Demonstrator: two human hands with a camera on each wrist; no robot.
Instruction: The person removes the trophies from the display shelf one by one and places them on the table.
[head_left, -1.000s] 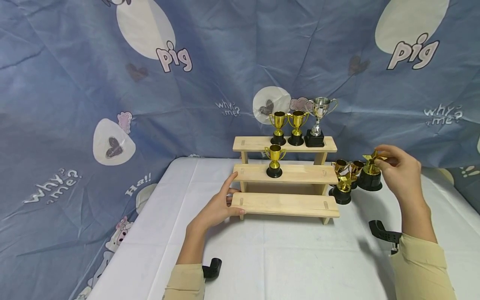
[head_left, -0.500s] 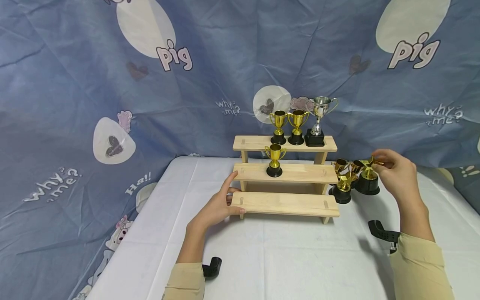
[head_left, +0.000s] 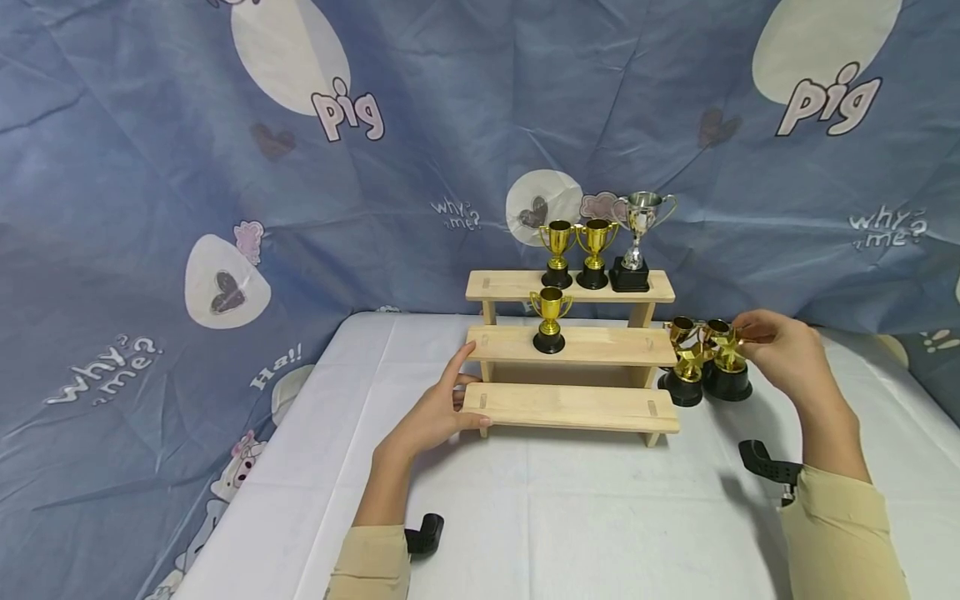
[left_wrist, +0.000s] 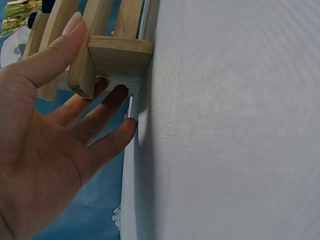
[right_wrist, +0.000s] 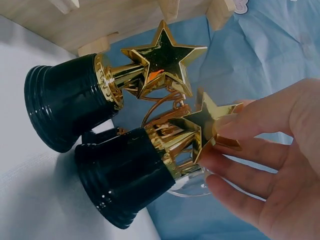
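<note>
My left hand holds the left end of a wooden three-tier display stand. In the left wrist view its thumb lies over a board, and its other fingers are at the board's end and underside. My right hand pinches the gold star of a black-based star trophy between thumb and fingers. That trophy stands right of the stand, close beside a second star trophy. Bronze-coloured cup trophies are partly hidden behind the two.
Two gold cups and a taller silver cup stand on the top tier. One gold cup is on the middle tier. Under the stand lies a white tablecloth; a blue printed curtain hangs behind.
My right hand has moved left and slightly down with the star trophy, bringing it beside the other star trophy. The left hand and stand have stayed in place.
</note>
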